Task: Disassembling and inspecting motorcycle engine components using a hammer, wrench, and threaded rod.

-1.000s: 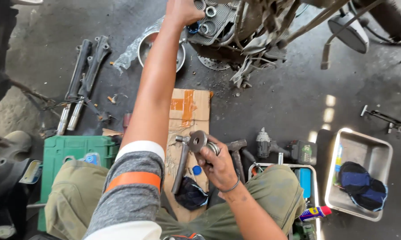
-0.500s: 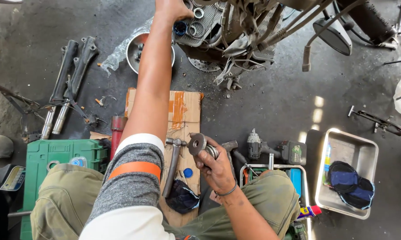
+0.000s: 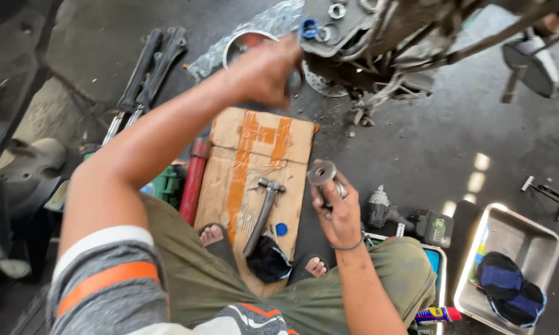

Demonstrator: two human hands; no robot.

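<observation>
Head view, left hand: the left hand point(image 3: 264, 71) is closed in a fist, blurred, in front of the engine point(image 3: 378, 37); a second ago it reached further up into the engine parts, so it has drawn back toward the body. What it grips I cannot tell; something dark shows just under the fist.
Head view, right hand: the right hand point(image 3: 338, 208) pinches a round metal part point(image 3: 322, 173) between thumb and fingers, held above the knee much as before, face up.
Head view, floor: a hammer point(image 3: 262, 214) lies on the cardboard point(image 3: 254, 155), head away from the person, untouched throughout. A small blue cap point(image 3: 281, 229) sits just beside its handle. A red tube point(image 3: 194, 180) lies along the cardboard's left edge.
Head view, right side: a power tool point(image 3: 409, 217) rests on the floor near the right hand; a metal tray point(image 3: 527, 239) with a dark cloth stands further off.
Meaning: the left arm seems to be coming off the engine while the round part waits in the right hand.
</observation>
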